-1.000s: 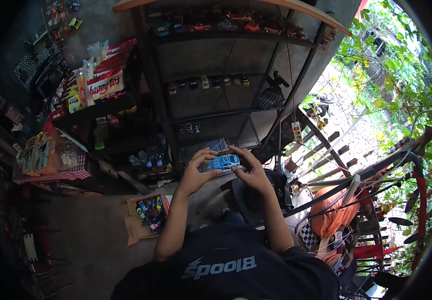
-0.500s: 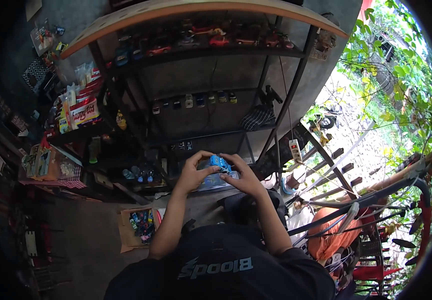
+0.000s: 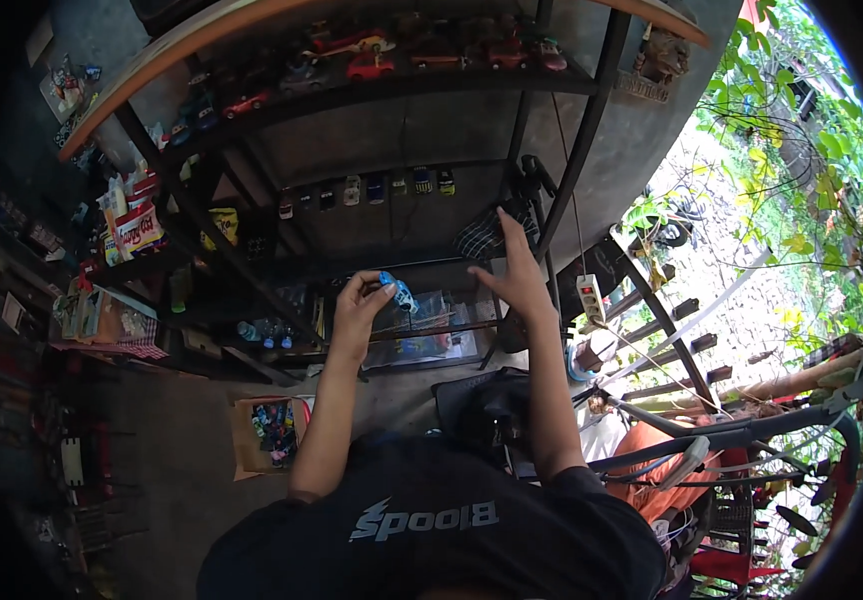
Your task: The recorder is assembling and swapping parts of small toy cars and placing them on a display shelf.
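My left hand (image 3: 356, 312) pinches a small blue toy car (image 3: 401, 293) between thumb and fingers, holding it tilted in front of the lower shelf. My right hand (image 3: 519, 278) is raised to the right, empty, its thumb spread away from its stretched fingers. Beside those fingers, on the middle shelf, lies a dark striped cloth item (image 3: 480, 236); whether they touch it I cannot tell. A row of several small toy cars (image 3: 376, 189) stands farther back on that shelf.
Above, more toy cars (image 3: 370, 66) line the upper shelf. A cardboard box (image 3: 251, 458) of small toys sits on the floor at left. Snack packs (image 3: 138, 228) hang about the left rack. A power strip (image 3: 590, 298) and cables are at right, near a black bag (image 3: 482, 395).
My right hand has let go of the blue toy car and moved up and right, fingers spread. The left hand keeps the car, slightly farther left. The view has shifted closer to the shelves.
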The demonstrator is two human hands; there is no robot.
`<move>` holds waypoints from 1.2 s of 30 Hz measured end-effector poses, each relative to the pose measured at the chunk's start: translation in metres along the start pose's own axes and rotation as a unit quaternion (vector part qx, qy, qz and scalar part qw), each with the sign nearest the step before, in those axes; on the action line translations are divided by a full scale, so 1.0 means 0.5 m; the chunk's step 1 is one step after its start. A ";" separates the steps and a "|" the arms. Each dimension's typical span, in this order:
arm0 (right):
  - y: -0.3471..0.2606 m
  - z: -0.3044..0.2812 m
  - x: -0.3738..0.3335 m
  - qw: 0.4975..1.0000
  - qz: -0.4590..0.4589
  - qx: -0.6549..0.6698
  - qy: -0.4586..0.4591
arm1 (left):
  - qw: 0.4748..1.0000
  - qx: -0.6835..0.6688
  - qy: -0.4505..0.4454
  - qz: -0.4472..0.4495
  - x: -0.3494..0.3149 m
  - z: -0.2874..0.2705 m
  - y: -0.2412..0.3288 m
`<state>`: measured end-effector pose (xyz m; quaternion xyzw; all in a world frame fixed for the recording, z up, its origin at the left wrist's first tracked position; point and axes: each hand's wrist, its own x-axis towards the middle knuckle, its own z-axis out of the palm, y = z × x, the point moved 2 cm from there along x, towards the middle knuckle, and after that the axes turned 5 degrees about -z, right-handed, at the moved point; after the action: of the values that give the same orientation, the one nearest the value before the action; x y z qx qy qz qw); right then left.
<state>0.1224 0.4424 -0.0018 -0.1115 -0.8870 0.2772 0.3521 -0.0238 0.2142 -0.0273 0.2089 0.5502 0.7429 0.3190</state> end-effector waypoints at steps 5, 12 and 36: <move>0.076 0.045 0.010 0.998 -0.021 -0.047 -0.042 | 0.999 -0.002 0.027 -0.019 0.010 0.014 -0.006; 0.119 0.069 -0.007 0.989 -0.058 -0.125 -0.049 | 0.997 -0.029 0.052 -0.048 0.005 0.029 -0.006; -0.304 0.077 -0.106 0.984 -0.082 0.131 0.090 | 0.998 -0.049 -0.033 -0.025 -0.076 0.057 0.090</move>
<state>0.1340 0.2808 0.0321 -0.0160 -0.8138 0.3503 0.4635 0.0109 0.1986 0.0257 0.2038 0.5069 0.7538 0.3652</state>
